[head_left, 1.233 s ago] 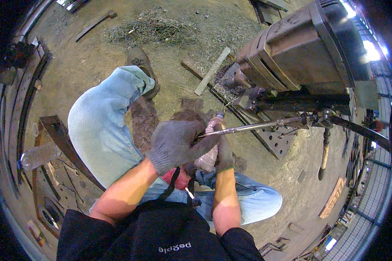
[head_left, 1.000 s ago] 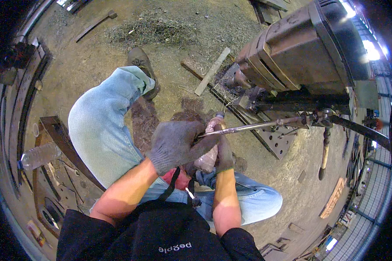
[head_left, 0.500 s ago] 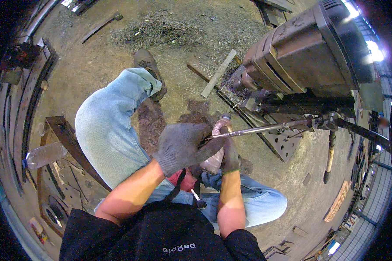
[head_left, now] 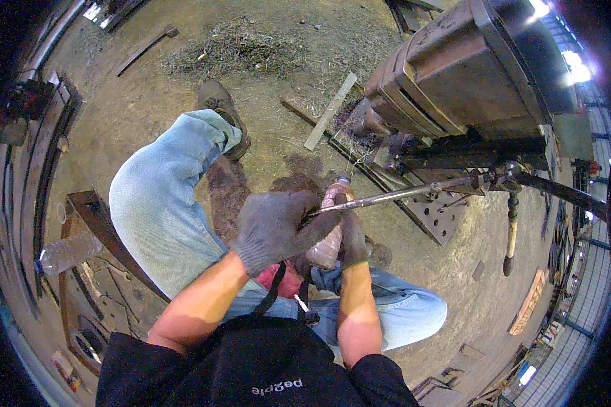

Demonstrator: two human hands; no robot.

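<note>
Both my hands wear dark grey work gloves. My left hand (head_left: 271, 229) is closed round the end of a long metal lever (head_left: 394, 195). This lever slants up to the right, to a hub on the side of a drilling machine (head_left: 465, 74). My right hand (head_left: 353, 239) grips a clear plastic bottle (head_left: 327, 245) of brownish-pink liquid, just beside the left hand and under the lever. The bottle's neck tilts up and away from me. Below the machine, a perforated steel plate (head_left: 436, 216) is partly covered by the lever.
A second lever with a pale grip (head_left: 512, 234) hangs from the hub. A flat metal strip (head_left: 331, 112) and a heap of metal shavings (head_left: 251, 47) lie on the floor. At left are a water bottle (head_left: 71, 252) and a curved steel piece (head_left: 105, 227). A hammer (head_left: 148, 51) lies farther off.
The view has shifted slightly, so most things sit a little farther left. The held lever slopes a bit more steeply, its gripped end lower against the hub. Both grips are unchanged.
</note>
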